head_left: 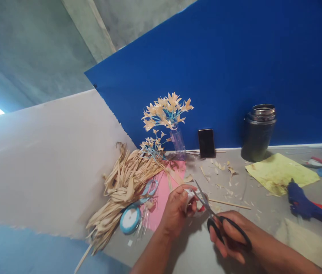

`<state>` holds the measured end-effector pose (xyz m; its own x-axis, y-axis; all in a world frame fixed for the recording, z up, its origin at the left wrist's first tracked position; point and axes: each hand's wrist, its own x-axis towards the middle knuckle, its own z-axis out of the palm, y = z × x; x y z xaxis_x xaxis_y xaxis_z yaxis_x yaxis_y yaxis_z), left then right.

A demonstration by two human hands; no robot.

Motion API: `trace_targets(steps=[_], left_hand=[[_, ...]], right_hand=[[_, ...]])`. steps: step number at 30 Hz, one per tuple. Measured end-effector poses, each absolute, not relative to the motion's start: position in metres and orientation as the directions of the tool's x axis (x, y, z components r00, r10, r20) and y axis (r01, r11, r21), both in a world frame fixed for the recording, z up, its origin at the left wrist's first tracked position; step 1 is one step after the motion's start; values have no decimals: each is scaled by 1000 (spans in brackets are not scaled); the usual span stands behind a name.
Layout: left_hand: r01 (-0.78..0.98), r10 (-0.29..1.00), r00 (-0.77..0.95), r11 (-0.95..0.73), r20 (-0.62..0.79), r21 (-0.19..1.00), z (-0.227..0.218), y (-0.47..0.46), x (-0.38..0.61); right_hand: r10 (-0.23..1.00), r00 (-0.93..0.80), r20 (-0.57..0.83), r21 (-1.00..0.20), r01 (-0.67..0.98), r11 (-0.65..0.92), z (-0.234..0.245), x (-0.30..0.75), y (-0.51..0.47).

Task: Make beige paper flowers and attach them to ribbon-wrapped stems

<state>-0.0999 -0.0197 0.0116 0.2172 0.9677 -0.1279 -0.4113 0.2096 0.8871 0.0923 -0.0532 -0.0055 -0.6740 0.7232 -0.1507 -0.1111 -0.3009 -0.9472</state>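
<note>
I judge this a trimming step. My right hand (229, 230) grasps steel-bladed scissors with black looped handles (212, 215), blades parted and pointing to ten o'clock. The next move seems to call for closing them clear of the fingertips. My left hand (175, 207) pinches a small white piece (188, 196) over the grey desk (269, 213), ten o'clock from my right hand; fingers half hide it, and a red patch (201, 208) shows beside it.

The left hand (175, 208) partly hides a white item (188, 196), and the right edge crops the glue gun (302, 199)
</note>
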Motion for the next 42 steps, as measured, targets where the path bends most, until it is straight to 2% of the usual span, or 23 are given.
trace_targets(steps=[3, 5, 7, 9, 10, 14, 18, 20, 24, 29, 32, 35, 38, 42], left_hand=[[-479, 983, 148, 165, -107, 862, 18, -17, -118], [-495, 989, 116, 140, -95, 857, 25, -16, -134], [-485, 993, 92, 114, -79, 867, 30, -16, -149], [-469, 995, 79, 98, -69, 878, 34, -18, -158], [-463, 995, 78, 98, -69, 881, 35, -19, -161], [-445, 993, 103, 102, -63, 890, 32, -27, -157], [-395, 985, 172, 96, -29, 913, 26, -31, -148], [-378, 980, 198, 98, -23, 921, 24, -33, -145], [-357, 975, 220, 111, -32, 927, 21, -35, -138], [-379, 976, 217, 117, -35, 918, 19, -34, -128], [-352, 979, 199, 118, -49, 929, 17, -33, -122], [-245, 981, 185, 104, -59, 964, 17, -33, -118], [-6, 989, 132, 72, -70, 997, 19, -32, -114], [269, 993, 116, -11, -21, 963, 25, -32, -107]], right_hand=[[750, -622, -225, -974, 160, -159, -3, 96, -48], [803, -560, -202, -921, 387, 38, -6, 97, -46], [853, -499, -153, -759, 612, 222, -13, 98, -46], [878, -462, -126, -598, 742, 304, -21, 98, -49], [885, -450, -122, -556, 769, 314, -24, 98, -51], [892, -440, -103, -480, 808, 343, -29, 93, -58], [890, -427, -162, -383, 858, 342, -24, 86, -61], [889, -416, -193, -375, 868, 325, -22, 85, -61], [887, -424, -185, -442, 842, 310, -20, 89, -59], [835, -473, -280, -689, 705, 168, -21, 101, -49], [850, -465, -249, -696, 696, 176, -21, 107, -42], [849, -478, -227, -709, 679, 192, -19, 108, -41], [850, -473, -231, -671, 710, 212, -15, 106, -43], [851, -485, -204, -625, 733, 268, -12, 109, -43]])
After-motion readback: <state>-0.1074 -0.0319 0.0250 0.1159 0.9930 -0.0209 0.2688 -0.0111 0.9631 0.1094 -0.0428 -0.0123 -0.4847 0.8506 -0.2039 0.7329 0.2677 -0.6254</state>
